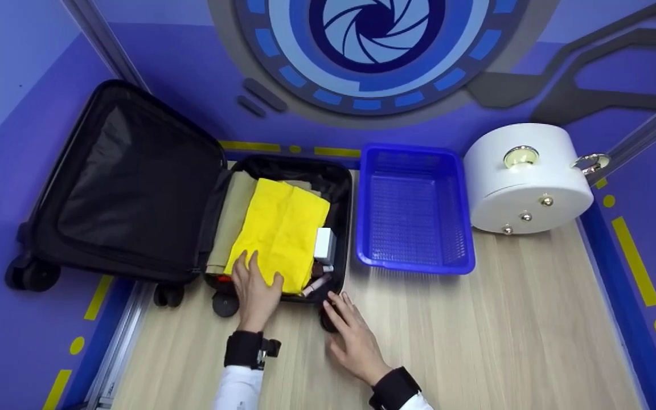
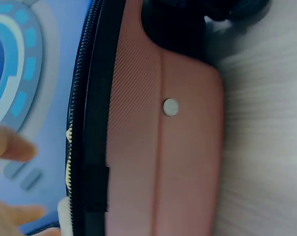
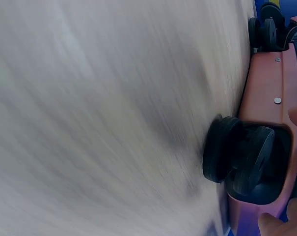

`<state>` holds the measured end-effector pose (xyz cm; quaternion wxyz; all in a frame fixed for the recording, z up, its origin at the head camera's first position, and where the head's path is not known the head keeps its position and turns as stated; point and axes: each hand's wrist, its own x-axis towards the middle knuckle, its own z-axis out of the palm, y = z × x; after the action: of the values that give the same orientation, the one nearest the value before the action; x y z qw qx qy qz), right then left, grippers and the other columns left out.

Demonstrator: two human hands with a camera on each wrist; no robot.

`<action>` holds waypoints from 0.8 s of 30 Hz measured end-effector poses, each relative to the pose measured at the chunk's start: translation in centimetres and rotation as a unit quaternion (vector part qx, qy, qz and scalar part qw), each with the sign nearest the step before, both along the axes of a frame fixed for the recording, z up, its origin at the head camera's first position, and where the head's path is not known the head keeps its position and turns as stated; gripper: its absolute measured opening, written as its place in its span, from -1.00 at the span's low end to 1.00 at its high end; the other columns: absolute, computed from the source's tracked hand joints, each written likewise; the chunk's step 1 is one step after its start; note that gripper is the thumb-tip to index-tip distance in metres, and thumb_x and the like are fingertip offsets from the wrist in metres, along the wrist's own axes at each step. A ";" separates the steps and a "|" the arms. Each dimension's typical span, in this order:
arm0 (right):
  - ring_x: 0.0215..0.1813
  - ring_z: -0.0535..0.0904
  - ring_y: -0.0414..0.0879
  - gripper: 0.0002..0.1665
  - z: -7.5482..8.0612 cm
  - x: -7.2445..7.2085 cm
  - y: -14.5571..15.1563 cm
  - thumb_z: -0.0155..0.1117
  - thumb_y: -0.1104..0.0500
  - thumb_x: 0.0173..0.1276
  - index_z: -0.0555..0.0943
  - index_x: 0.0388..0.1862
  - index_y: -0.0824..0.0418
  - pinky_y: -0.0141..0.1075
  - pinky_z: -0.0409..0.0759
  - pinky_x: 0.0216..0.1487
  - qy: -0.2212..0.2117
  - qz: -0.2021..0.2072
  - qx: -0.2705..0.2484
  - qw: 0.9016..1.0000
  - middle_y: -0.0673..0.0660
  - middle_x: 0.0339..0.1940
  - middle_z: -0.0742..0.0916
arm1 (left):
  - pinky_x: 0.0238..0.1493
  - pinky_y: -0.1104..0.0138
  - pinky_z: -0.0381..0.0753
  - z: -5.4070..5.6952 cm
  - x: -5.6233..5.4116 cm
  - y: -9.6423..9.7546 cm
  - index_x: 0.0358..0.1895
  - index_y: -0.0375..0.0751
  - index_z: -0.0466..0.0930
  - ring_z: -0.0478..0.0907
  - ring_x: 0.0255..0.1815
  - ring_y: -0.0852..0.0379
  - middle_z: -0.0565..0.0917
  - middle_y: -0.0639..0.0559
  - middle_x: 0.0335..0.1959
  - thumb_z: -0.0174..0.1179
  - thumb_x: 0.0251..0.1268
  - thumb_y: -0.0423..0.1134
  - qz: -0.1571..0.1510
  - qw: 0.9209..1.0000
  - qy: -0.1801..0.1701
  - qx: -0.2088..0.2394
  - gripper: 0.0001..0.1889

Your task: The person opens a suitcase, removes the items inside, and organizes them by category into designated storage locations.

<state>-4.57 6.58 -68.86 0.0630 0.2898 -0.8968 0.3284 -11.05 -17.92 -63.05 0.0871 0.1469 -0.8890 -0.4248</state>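
One yellow cloth [image 1: 285,228] lies folded in the open suitcase [image 1: 140,188], the left hand [image 1: 257,299] at the cloth's near edge, fingers parted, gripping nothing, the right hand [image 1: 357,344], fingers extended, also empty, by the near right wheel [image 3: 218,152], with a blue basket [image 1: 402,219] and white case [image 1: 496,179] farther right

A blue wall [image 1: 174,51] is standing across the top of the frame, wearing a big round picture [image 1: 379,51] at the top middle. More blue walls [image 1: 9,188] are closing in the left and right sides. Yellow bars and dots [image 1: 635,259] are running low along the walls. A pale wooden table [image 1: 504,330] is filling the lower middle.
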 end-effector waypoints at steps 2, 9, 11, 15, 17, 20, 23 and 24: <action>0.61 0.22 0.30 0.02 -0.1 0.0 0.0 0.55 0.31 0.15 0.34 0.61 0.20 0.15 0.30 0.48 -0.007 0.002 -0.003 1.000 0.15 0.67 0.30 | 0.51 -0.24 0.07 0.2 -0.5 -0.1 0.51 -0.43 0.29 -0.01 0.58 -0.43 0.10 -0.45 0.57 0.32 0.31 -0.20 -0.038 0.998 -0.048 -0.024 -0.25; 0.60 0.24 0.31 0.11 -0.8 0.0 0.0 0.58 0.33 0.11 0.29 0.64 0.11 0.13 0.38 0.44 -0.010 -0.005 -0.013 1.000 0.12 0.68 0.28 | 0.56 -0.27 -0.10 1.4 -2.4 -0.5 0.56 -0.43 0.21 -0.14 0.63 -0.44 -0.05 -0.46 0.63 0.29 0.40 -0.08 -0.157 0.970 -0.173 -0.067 -0.20; 0.60 0.24 0.29 0.11 -0.9 0.1 0.1 0.57 0.34 0.12 0.29 0.65 0.11 0.11 0.40 0.43 -0.012 -0.006 -0.016 1.000 0.10 0.68 0.28 | 0.57 -0.27 -0.12 1.6 -3.0 -0.4 0.57 -0.44 0.19 -0.15 0.63 -0.44 -0.07 -0.47 0.63 0.29 0.41 -0.05 -0.169 0.966 -0.181 -0.075 -0.17; 0.60 0.25 0.29 0.11 -1.0 0.1 0.0 0.55 0.35 0.12 0.28 0.65 0.13 0.10 0.41 0.43 -0.013 0.000 -0.023 1.000 0.10 0.69 0.27 | 0.56 -0.26 -0.07 1.9 -4.3 -0.8 0.57 -0.42 0.19 -0.12 0.62 -0.44 -0.04 -0.47 0.63 0.27 0.40 -0.01 -0.162 0.965 -0.192 -0.074 -0.17; 0.60 0.26 0.29 0.11 -1.0 0.1 0.0 0.54 0.35 0.13 0.26 0.66 0.12 0.10 0.39 0.44 -0.011 0.004 -0.024 1.000 0.11 0.69 0.27 | 0.55 -0.25 -0.02 2.0 -5.0 -1.4 0.56 -0.42 0.22 -0.08 0.61 -0.44 -0.01 -0.46 0.62 0.27 0.39 -0.02 -0.152 0.965 -0.199 -0.079 -0.18; 0.59 0.27 0.29 0.13 -1.0 0.0 0.0 0.53 0.36 0.12 0.25 0.67 0.10 0.10 0.39 0.44 -0.009 0.005 -0.026 1.000 0.11 0.69 0.27 | 0.54 -0.23 0.02 2.1 -5.9 -2.2 0.54 -0.44 0.23 -0.10 0.59 -0.46 -0.03 -0.47 0.61 0.31 0.33 -0.08 -0.145 0.963 -0.210 -0.089 -0.18; 0.58 0.28 0.31 0.15 -1.1 0.1 0.1 0.54 0.36 0.10 0.25 0.67 0.09 0.11 0.41 0.43 -0.008 0.004 -0.028 1.000 0.11 0.69 0.27 | 0.55 -0.22 -0.08 2.1 -6.7 -2.7 0.56 -0.41 0.21 -0.23 0.59 -0.48 -0.18 -0.47 0.62 0.40 0.23 -0.14 -0.144 0.959 -0.223 -0.097 -0.11; 0.58 0.29 0.31 0.15 -1.1 0.1 0.1 0.54 0.37 0.09 0.25 0.66 0.10 0.11 0.41 0.43 -0.007 0.005 -0.029 1.000 0.11 0.68 0.27 | 0.56 -0.23 -0.14 2.1 -6.8 -2.7 0.57 -0.39 0.20 -0.29 0.60 -0.49 -0.25 -0.47 0.63 0.42 0.21 -0.15 -0.142 0.958 -0.228 -0.101 -0.09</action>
<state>-4.49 6.66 -69.93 0.0637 0.2904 -0.8857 0.3565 -17.86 -20.61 -60.96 -0.1646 0.1030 -0.9351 -0.2964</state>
